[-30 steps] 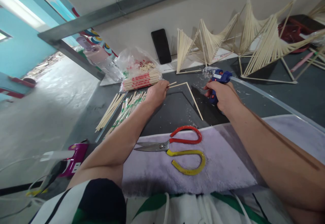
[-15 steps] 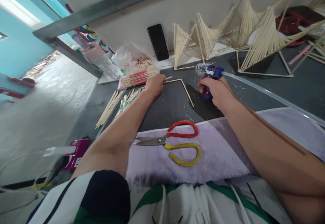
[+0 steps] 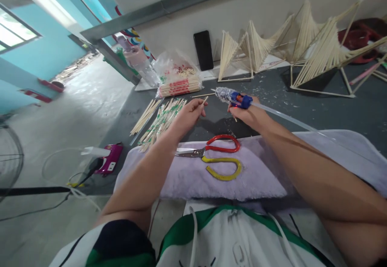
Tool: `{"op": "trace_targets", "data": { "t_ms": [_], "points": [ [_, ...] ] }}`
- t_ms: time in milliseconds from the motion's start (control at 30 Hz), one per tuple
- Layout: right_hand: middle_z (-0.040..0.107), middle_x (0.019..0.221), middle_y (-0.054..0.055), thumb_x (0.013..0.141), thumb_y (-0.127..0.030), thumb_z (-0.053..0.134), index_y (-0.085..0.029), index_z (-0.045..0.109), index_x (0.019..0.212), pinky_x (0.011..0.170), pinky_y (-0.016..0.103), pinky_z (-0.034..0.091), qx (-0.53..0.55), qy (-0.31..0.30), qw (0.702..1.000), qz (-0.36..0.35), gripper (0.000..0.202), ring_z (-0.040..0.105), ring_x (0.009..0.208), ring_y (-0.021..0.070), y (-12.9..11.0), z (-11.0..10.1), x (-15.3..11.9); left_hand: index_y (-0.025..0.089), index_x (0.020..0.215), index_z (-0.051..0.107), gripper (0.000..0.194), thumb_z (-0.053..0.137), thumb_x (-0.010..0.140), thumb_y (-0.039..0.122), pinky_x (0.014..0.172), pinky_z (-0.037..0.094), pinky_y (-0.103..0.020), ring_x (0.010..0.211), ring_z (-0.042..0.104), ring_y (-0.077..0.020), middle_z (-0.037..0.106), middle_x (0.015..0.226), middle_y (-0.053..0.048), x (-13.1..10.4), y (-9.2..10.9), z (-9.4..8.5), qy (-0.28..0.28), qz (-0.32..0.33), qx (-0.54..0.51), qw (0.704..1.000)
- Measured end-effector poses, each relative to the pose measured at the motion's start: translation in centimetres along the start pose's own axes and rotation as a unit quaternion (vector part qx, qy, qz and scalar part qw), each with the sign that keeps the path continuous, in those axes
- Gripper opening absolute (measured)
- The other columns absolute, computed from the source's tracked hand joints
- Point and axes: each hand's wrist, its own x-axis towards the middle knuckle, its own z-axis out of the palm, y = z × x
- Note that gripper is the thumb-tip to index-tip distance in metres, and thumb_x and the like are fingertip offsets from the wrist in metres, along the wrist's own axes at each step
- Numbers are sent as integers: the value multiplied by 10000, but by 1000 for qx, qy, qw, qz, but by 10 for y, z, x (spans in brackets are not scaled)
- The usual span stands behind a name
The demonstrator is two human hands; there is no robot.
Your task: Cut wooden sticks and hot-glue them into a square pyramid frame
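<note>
My left hand (image 3: 191,115) is closed, pinching a short thin wooden stick (image 3: 205,100) that points up and right. In my right hand (image 3: 249,113) is a blue hot glue gun (image 3: 242,101), its nozzle wrapped in crumpled foil and aimed left. A long translucent glue stick (image 3: 286,115) runs out of its back. Below the nozzle, a thin wooden stick (image 3: 199,95) lies on the table, partly hidden by the gun. Nearer to me, scissors (image 3: 198,153) with one red and one yellow handle rest on a lilac cloth (image 3: 260,170).
Loose sticks (image 3: 145,117) and wrapped chopsticks (image 3: 165,117) lie left. Behind them are a bag of sticks (image 3: 179,85) and a clear bottle (image 3: 145,67). A black phone (image 3: 203,50) leans on the wall. Stick-built models (image 3: 323,57) stand right. A purple power strip (image 3: 110,160) sits at the left edge.
My left hand has come nearer and away from the stick bag, now with a short stick. The glue gun has turned so its nozzle points left, over the sticks on the table.
</note>
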Motion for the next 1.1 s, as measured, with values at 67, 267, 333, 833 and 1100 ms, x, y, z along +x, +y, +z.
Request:
{"op": "trace_targets", "data": {
  "t_ms": [67,267,333,833,1100],
  "points": [
    [702,691,-12,651,-184,735,-253,730,709,625,278,488,-41,-7,998,-41,90,608,666,180,-1,4,-7,188,1071,669,146,638,1007,315,481,295,-188,487,385,-54,614,742,44,-9,-3,1,15,-3,-70,997],
    [736,738,-6,707,-195,714,-240,751,744,646,270,485,-72,-54,991,-102,69,645,697,171,-1,7,-20,189,1061,648,190,682,1010,368,423,245,-166,419,403,-35,625,685,40,-20,-7,-7,-17,-54,-210,976],
    [736,741,-5,701,-187,730,-239,761,743,641,268,485,-58,-55,993,-89,73,644,700,172,-2,7,-23,194,1062,642,188,671,1021,375,404,226,-166,407,425,-44,619,660,40,-22,-7,-9,-36,-74,-235,968],
    [679,678,-10,767,-293,819,-232,773,769,613,286,454,-97,-56,988,-108,77,587,641,161,2,3,-28,167,1031,679,39,658,1031,201,421,241,-147,408,369,-18,598,620,54,-22,-6,-5,-41,-55,-237,969],
    [675,691,1,806,-332,817,-265,778,778,678,318,472,-107,-40,986,-121,82,606,679,179,5,1,-30,168,1047,654,94,582,1080,218,420,249,-155,388,383,-26,595,607,53,-22,-2,-8,-35,-66,-257,963]
  ]
}}
